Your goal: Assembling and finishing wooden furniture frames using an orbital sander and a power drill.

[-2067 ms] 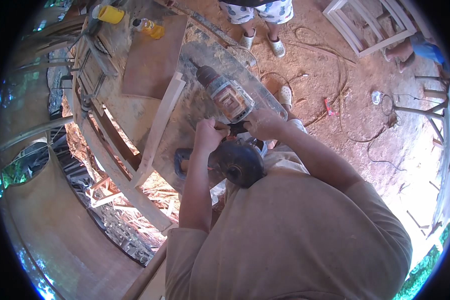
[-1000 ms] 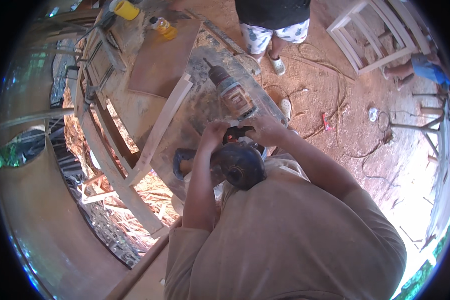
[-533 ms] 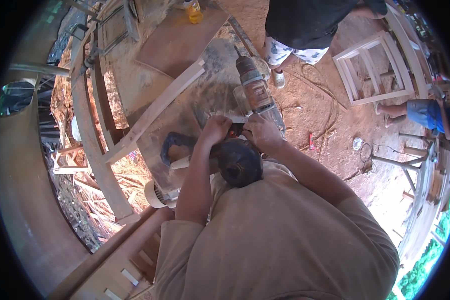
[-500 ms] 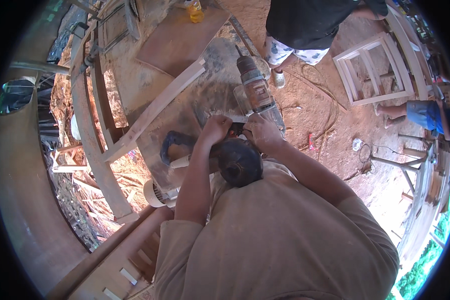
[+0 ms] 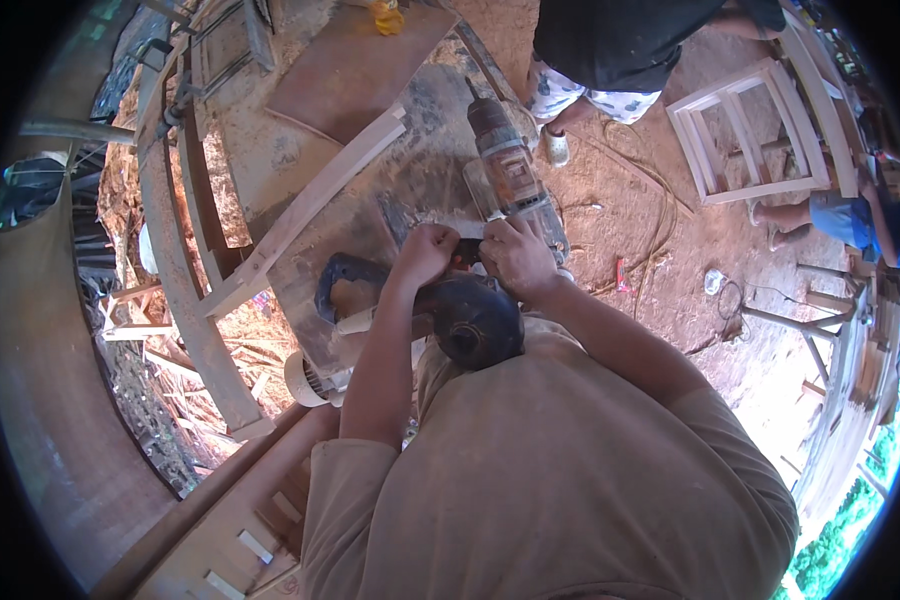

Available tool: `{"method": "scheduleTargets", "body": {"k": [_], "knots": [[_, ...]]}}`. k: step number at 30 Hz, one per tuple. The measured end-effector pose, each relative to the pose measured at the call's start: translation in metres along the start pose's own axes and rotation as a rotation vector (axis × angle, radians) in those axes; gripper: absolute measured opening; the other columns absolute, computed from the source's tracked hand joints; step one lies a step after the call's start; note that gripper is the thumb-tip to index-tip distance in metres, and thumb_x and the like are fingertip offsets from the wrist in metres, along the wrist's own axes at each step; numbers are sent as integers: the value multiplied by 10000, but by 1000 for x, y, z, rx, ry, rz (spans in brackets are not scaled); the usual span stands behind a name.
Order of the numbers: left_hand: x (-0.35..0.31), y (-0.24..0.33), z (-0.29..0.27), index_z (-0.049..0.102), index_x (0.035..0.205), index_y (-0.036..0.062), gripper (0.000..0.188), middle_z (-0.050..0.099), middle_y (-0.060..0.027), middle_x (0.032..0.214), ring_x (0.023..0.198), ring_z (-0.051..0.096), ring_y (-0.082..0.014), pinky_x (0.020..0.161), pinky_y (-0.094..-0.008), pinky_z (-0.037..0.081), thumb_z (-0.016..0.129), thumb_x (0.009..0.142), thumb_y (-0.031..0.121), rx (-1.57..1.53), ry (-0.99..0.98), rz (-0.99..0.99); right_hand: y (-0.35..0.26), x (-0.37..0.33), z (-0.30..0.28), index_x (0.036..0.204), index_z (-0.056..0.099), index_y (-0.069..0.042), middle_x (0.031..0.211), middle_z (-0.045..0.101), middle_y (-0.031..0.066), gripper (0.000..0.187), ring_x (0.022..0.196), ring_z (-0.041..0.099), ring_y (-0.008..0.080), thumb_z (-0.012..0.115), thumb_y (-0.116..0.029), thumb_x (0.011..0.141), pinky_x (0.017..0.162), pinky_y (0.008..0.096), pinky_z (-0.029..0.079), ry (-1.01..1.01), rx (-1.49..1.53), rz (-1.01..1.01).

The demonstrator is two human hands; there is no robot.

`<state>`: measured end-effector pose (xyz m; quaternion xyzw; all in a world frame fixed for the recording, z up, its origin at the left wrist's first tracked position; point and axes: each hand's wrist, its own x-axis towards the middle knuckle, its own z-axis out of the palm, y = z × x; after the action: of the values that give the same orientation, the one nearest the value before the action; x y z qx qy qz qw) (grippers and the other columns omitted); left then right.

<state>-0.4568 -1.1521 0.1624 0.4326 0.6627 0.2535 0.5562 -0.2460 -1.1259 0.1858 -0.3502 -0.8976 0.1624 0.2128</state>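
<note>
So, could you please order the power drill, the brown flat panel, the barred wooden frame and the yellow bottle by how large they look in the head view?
1. Brown flat panel and barred wooden frame, too alike to rank
2. Power drill
3. Yellow bottle, only partly in view

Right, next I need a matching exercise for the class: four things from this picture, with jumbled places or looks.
Things:
1. Left hand
2. Drill
3. Panel
4. Wooden frame

Places or looks:
A. Flat and brown
B. Pale, with open gaps between its bars
C. Bit pointing up the picture
D. Just left of the right hand

Pairs: 1-D, 2-C, 3-A, 4-B
</note>
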Motion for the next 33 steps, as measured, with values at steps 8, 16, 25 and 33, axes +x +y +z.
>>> {"method": "scheduleTargets", "body": {"k": [8, 16, 25, 33], "knots": [[-5, 14, 1, 721, 875, -31, 356, 698, -177, 715, 690, 729, -271, 671, -400, 545, 574, 971, 279, 348, 129, 97, 24, -5, -34, 1072, 701, -56, 1118, 653, 149, 273, 1118, 611, 365, 707, -183, 831, 967, 445, 489, -257, 405, 252], [2, 13, 8, 707, 929, -58, 293, 716, -153, 721, 655, 742, -214, 588, -334, 559, 563, 975, 193, 24, 36, -51, 37, -29, -61, 1084, 683, -43, 1043, 691, 199, 302, 988, 662, 391, 687, -278, 895, 865, 467, 523, -416, 351, 439], [-4, 23, 9, 715, 938, -30, 221, 723, -165, 800, 694, 744, -243, 653, -341, 571, 630, 945, 174, 154, 132, 62, 27, -30, -52, 1011, 698, -34, 999, 689, 214, 304, 977, 657, 411, 635, -320, 932, 845, 497, 508, -387, 342, 650], [2, 52, -5, 738, 877, 72, 164, 670, -128, 906, 923, 666, -307, 820, -379, 520, 796, 759, 168, 540, -101, 571, 49, -24, -48, 1004, 702, -10, 1014, 683, 193, 236, 1018, 645, 381, 602, -214, 939, 884, 469, 504, -428, 376, 301]]}}
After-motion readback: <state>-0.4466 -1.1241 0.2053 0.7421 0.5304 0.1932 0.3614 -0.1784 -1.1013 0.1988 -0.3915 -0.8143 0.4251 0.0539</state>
